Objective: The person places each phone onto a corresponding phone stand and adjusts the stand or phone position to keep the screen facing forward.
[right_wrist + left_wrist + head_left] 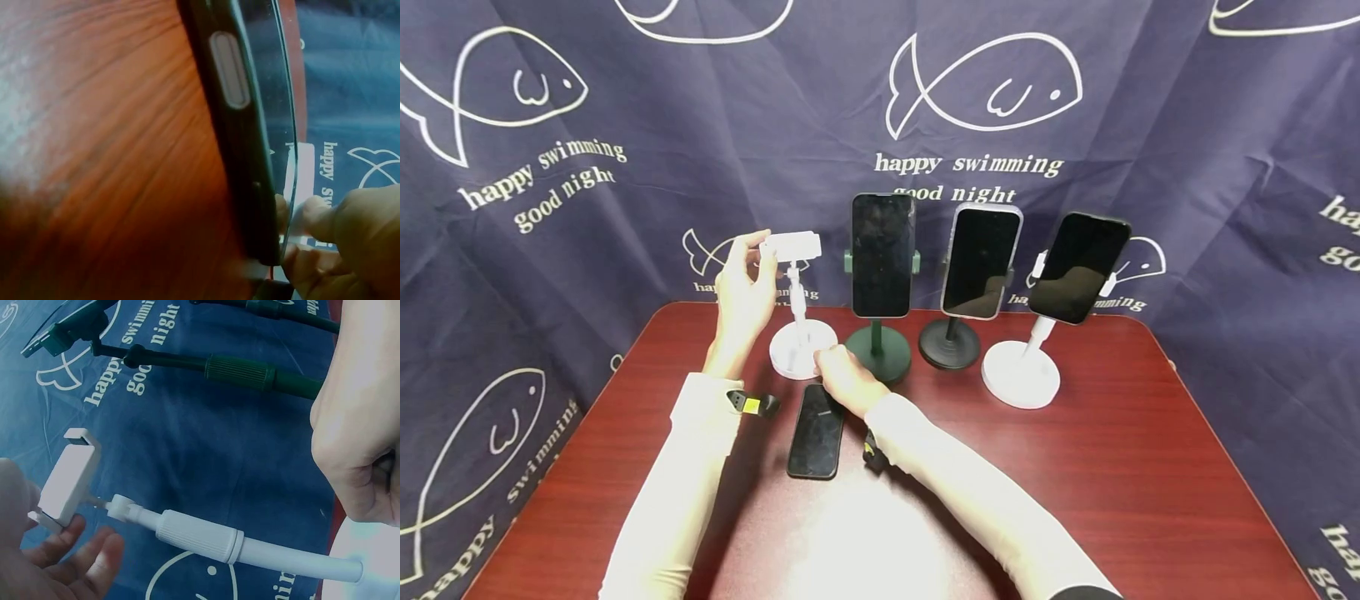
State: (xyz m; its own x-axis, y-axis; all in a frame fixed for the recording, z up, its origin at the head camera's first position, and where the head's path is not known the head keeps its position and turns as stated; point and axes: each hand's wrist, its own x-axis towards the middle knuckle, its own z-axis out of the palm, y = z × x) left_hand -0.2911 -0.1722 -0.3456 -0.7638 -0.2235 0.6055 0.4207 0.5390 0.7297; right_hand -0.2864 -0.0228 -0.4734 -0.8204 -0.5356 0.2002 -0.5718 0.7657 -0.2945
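A white phone stand (798, 302) stands at the left of the row, its clamp (70, 481) holding no phone. My left hand (747, 287) grips the left end of that clamp, with thumb and fingers on opposite sides. Down at the stand's round base (790, 354), my right hand (850, 379) has curled fingers pinching the right rim; the exact contact is partly hidden. A black phone (817, 433) lies screen up on the table just below the right hand. Its edge with a side button (230, 69) shows close up in the right wrist view.
Three stands with phones run to the right: a green stand (880, 354), a black stand (950, 343) and another white stand (1021, 375). All share a red-brown wooden table (1112, 483). A dark blue curtain (820, 125) with fish drawings hangs behind.
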